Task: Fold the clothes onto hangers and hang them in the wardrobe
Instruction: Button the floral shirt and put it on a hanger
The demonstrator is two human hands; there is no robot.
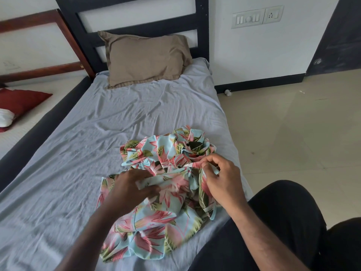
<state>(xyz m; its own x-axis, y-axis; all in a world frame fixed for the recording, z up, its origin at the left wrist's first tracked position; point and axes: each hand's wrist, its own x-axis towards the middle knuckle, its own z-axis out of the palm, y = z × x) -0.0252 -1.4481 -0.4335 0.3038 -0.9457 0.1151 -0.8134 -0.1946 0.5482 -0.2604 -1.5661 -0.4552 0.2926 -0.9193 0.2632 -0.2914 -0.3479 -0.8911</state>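
The person's left hand (pixel 132 189) reaches into a crumpled floral garment (pixel 156 202), its fingers curled round a pale strip of the cloth. The right hand (pixel 218 177) pinches another edge of the same garment between thumb and fingertips, just to the right of the left hand. Both forearms come in from the bottom of the view, bare.

The garment is light blue with pink and green leaf prints. It lies bunched in a heap on the near right part of a bed (pixel 78 153), which is covered with a wrinkled grey-blue sheet. The person's dark trousers (pixel 283 222) show at the lower right, beside the bed's edge.

Further up the bed, 1 brown pillow (pixel 145 57) leans against a black slatted headboard (pixel 136 26). To the left stands a second bed with a red cushion (pixel 19 102) on it. On the white wall to the right sits a switch panel (pixel 256 16), above a beige tiled floor (pixel 293 124).
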